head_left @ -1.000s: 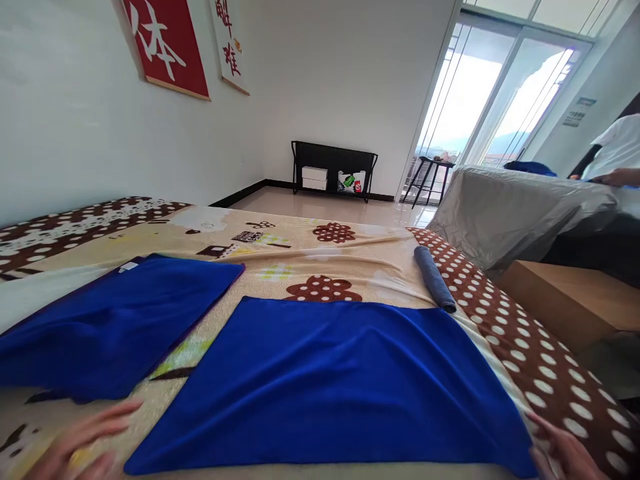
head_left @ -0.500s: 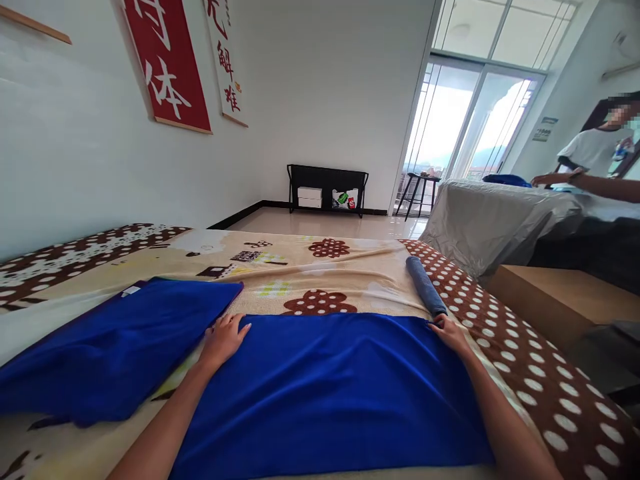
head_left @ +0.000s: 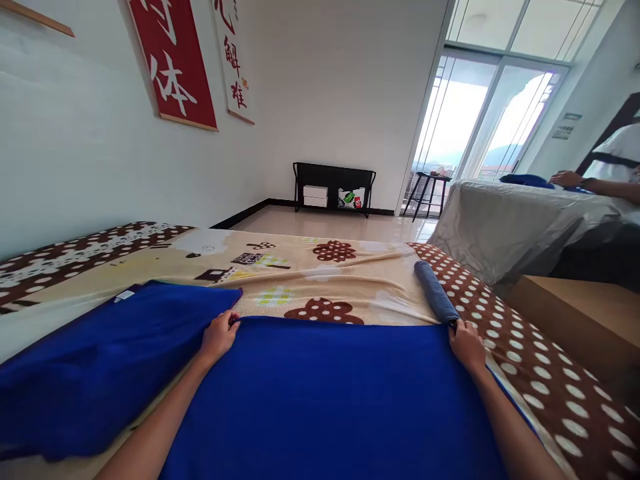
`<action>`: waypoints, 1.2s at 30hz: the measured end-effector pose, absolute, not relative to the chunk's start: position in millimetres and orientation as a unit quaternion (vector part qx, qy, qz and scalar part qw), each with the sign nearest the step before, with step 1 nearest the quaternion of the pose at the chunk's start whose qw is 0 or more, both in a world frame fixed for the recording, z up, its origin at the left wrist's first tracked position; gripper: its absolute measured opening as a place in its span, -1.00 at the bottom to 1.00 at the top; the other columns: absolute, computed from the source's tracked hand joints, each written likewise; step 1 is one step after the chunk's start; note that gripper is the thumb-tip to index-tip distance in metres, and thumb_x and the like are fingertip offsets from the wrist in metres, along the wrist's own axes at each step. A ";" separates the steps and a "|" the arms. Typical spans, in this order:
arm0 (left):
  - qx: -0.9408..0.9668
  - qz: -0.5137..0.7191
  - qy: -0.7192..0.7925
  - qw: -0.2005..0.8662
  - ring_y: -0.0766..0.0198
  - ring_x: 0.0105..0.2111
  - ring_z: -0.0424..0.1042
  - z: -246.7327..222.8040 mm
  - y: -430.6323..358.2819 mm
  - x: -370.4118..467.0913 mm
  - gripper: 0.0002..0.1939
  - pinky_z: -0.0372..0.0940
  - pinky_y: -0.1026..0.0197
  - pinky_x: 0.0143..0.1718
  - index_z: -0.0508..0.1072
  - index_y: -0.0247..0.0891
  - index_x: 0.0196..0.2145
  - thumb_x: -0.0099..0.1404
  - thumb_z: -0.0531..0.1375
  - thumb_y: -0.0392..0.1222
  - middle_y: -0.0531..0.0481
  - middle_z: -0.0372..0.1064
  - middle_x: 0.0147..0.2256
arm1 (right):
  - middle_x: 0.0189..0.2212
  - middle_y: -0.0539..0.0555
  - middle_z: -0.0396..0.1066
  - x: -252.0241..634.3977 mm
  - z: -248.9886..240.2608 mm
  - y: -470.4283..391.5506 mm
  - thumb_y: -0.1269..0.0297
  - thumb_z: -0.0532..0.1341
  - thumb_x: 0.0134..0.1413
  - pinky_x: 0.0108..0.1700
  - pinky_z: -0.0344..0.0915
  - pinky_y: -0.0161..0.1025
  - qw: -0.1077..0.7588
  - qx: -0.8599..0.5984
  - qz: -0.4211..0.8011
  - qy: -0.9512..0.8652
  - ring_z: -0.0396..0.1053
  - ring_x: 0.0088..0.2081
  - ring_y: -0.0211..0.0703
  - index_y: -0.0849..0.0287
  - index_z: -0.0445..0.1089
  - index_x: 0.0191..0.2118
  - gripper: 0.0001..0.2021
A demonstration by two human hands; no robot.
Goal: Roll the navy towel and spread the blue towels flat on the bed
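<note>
A large blue towel (head_left: 335, 393) lies spread flat on the patterned bed cover (head_left: 310, 273) in front of me. My left hand (head_left: 219, 335) pinches its far left corner. My right hand (head_left: 466, 344) grips its far right corner. Both arms reach forward along the towel's two sides. Just beyond my right hand lies a rolled grey-blue towel (head_left: 436, 293), close to my fingers. A second blue towel (head_left: 105, 360) lies flat to the left, its edge beside my left hand.
A wall with red and white banners (head_left: 175, 67) runs along the left. A wooden box (head_left: 575, 320) stands right of the bed. Another person (head_left: 607, 170) works at a grey-covered bed (head_left: 505, 213) at the right. A black shelf (head_left: 334, 187) and a small table (head_left: 427, 190) stand by the glass doors.
My hands have moved from the near edge of the towel up to its far corners and closed on them. The other person's arm has shifted over the grey bed.
</note>
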State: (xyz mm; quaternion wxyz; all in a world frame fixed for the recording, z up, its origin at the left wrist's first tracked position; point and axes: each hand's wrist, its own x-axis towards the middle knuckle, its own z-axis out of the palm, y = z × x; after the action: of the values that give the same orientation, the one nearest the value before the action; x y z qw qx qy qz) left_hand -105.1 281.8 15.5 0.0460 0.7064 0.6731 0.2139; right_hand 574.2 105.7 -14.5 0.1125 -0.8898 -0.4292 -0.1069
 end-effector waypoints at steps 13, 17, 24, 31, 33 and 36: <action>0.710 0.270 0.647 0.059 0.20 -0.18 0.45 2.2 288.4 -109.8 -0.68 0.37 0.01 -0.07 0.41 -0.28 -0.04 0.40 0.15 -0.01 -0.03 0.44 -0.20 | -0.02 0.11 0.38 600.6 -34.0 111.9 0.09 0.20 0.27 0.04 0.33 0.01 0.136 -0.886 -0.109 -0.430 0.37 -0.01 -0.08 0.20 0.35 0.02 -0.66; 0.710 0.266 0.649 0.062 0.20 -0.19 0.45 3.9 287.9 -106.8 -0.63 0.36 0.03 -0.10 0.42 -0.28 -0.06 0.38 0.14 0.07 -0.05 0.45 -0.19 | 0.00 0.11 0.37 600.5 -31.1 107.0 0.09 0.20 0.27 0.06 0.32 0.03 0.155 -0.897 -0.107 -0.401 0.36 0.02 -0.06 0.20 0.36 0.02 -0.67; 0.715 0.242 0.653 0.060 0.21 -0.27 0.44 4.3 285.0 -106.1 -0.67 0.33 0.07 -0.18 0.42 -0.28 -0.08 0.41 0.09 0.02 0.00 0.42 -0.32 | -0.04 0.09 0.39 593.8 -24.3 98.0 0.09 0.18 0.25 0.10 0.20 0.05 0.182 -0.880 -0.127 -0.420 0.30 0.04 -0.03 0.17 0.40 -0.06 -0.71; 0.723 0.247 0.642 0.069 0.22 -0.27 0.43 3.8 283.9 -107.6 -0.64 0.30 0.12 -0.20 0.42 -0.25 -0.05 0.39 0.06 0.03 -0.02 0.43 -0.31 | -0.24 0.15 0.45 594.7 -26.3 97.8 0.07 -0.01 0.30 -0.04 0.23 -0.07 0.214 -0.875 -0.144 -0.410 0.38 -0.18 -0.02 0.23 0.32 0.04 -0.61; 0.726 0.248 0.638 0.069 0.21 -0.27 0.43 4.5 284.1 -107.8 -0.64 0.30 0.13 -0.20 0.43 -0.25 -0.06 0.38 0.05 0.04 -0.02 0.43 -0.30 | -0.25 0.11 0.43 595.5 -30.5 98.8 0.06 0.01 0.32 -0.09 0.26 -0.09 0.214 -0.877 -0.134 -0.408 0.38 -0.25 -0.09 0.24 0.29 0.06 -0.60; 0.729 0.252 0.634 0.062 0.19 -0.29 0.45 5.6 284.6 -108.1 -0.64 0.28 0.16 -0.24 0.44 -0.21 -0.08 0.36 0.03 0.05 0.00 0.43 -0.35 | -0.19 0.08 0.40 598.1 -35.6 100.3 0.07 0.10 0.30 -0.09 0.29 -0.11 0.214 -0.877 -0.116 -0.415 0.38 -0.22 -0.16 0.22 0.30 0.04 -0.65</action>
State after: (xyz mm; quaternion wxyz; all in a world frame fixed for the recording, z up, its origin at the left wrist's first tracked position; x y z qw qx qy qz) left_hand -108.1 284.6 5.6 0.0620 0.7287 0.6337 0.2522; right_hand 598.1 100.3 -35.6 0.2137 -0.8766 -0.4152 -0.1161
